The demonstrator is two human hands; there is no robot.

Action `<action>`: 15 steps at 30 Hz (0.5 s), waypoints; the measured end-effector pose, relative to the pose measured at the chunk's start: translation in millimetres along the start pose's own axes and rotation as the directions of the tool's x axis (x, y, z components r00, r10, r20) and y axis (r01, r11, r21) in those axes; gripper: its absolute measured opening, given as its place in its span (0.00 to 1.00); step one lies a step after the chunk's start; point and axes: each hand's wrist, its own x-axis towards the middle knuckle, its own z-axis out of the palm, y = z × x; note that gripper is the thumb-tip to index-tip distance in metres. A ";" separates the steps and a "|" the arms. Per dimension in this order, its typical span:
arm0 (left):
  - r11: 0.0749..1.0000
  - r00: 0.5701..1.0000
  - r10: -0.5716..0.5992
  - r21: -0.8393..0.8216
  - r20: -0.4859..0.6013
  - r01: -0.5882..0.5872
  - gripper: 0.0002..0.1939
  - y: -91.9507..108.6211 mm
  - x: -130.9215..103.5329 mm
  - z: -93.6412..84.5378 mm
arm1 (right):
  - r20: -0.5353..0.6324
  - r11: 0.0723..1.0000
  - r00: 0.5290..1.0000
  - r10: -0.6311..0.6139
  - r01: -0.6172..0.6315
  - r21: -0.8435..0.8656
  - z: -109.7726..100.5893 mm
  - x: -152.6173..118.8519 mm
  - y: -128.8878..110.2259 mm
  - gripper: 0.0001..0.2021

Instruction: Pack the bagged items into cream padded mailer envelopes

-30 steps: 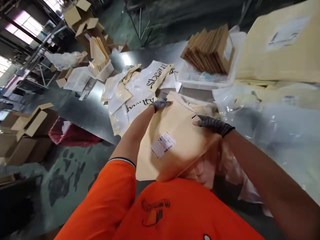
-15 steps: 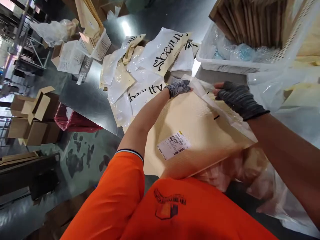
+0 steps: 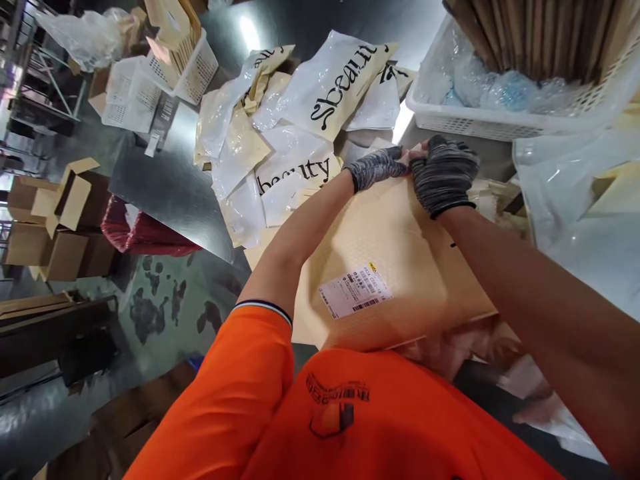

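A large tan padded mailer lies in front of me, with a white printed shipping label on its face. At the mailer's far edge, my left hand, in a grey fingerless glove, holds the corner with its fingers closed. My right hand, gloved alike, is right beside it. Its fingers are bent and pinch at the same corner; a pale edge shows between the fingertips, and I cannot tell whether it is the flap or a strip on it.
White and tan mailers printed "beauty" lie piled at the left. A white basket with brown packets and clear plastic stands at far right. Clear plastic bags lie on the right. Cardboard boxes and a red bundle are beyond the table.
My right hand has moved left and slightly away from me, from hovering open over the flap to pinching beside my left hand. The pale strip along the flap no longer shows as before.
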 end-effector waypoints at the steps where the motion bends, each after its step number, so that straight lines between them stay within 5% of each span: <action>1: 1.000 1.000 -0.003 0.010 -0.008 0.003 0.11 -0.9 0.4 1.1 | 0.025 1.000 1.000 -0.005 0.005 -0.028 -1.0 -1.1 0.9 0.22; 6: 0.997 0.999 0.029 0.065 -0.012 -0.028 0.06 0.4 0.0 4.0 | 0.121 0.985 0.991 -0.060 0.078 -0.152 -8.6 -1.5 1.7 0.24; 15: 0.994 0.997 0.075 0.076 -0.007 -0.075 0.04 7.0 -7.8 6.9 | 0.195 0.988 0.978 -0.074 0.098 -0.118 -17.6 -4.9 0.3 0.24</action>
